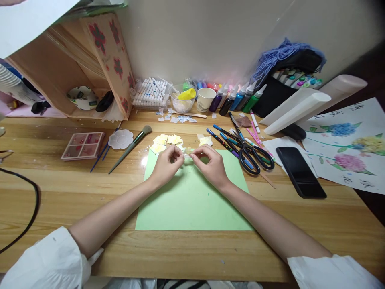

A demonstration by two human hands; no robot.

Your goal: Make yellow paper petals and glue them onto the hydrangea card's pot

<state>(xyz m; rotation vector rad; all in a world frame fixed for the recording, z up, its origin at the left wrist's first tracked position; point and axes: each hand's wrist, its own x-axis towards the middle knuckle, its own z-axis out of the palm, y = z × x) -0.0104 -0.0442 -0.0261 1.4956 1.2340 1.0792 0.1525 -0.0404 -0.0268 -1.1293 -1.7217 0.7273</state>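
Over the top part of a light green paper sheet (192,200), my two hands meet with fingertips close together. My left hand (169,162) pinches one side of a small pale piece (187,154), which looks like a scrap of paper. Thumb and index finger of my right hand (209,163) close on its other side. Fingers cover most of the piece. Just behind my left hand lie several pale yellow paper pieces (159,143). A smaller group of yellow paper pieces (205,140) lies behind my right hand.
Right of the sheet lie black scissors (252,156), several pens and a black phone (300,172). Paint bottles (237,98), a paper cup (206,100) and a plastic bowl (182,103) line the wall. A brush (129,150) and a palette (120,139) lie left.
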